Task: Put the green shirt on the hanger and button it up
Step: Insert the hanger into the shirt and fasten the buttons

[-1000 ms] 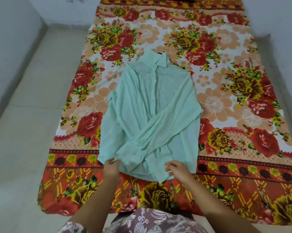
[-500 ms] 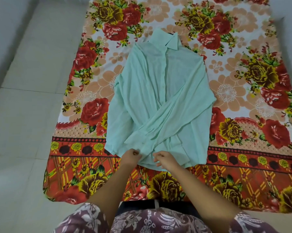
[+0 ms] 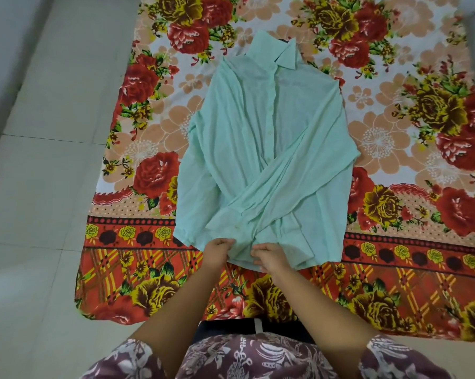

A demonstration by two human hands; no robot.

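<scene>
The pale green shirt (image 3: 266, 149) lies flat on a floral sheet (image 3: 154, 170), collar away from me, both sleeves folded across its lower front. A dark bit of what may be the hanger (image 3: 283, 40) shows behind the collar; the rest is hidden. My left hand (image 3: 217, 251) pinches the cloth at the bottom hem, just left of the button line. My right hand (image 3: 269, 255) pinches the hem edge close beside it. The two hands sit a few centimetres apart at the shirt's lower middle.
The red and orange floral sheet covers the pale tiled floor (image 3: 39, 187), which shows bare along the left. A white wall (image 3: 1, 50) rises at the far left. My patterned clothing (image 3: 231, 359) fills the bottom edge.
My hands have come together from the shirt's two lower corners to its lower middle and taken hold of the hem. The camera has tilted down and nearer.
</scene>
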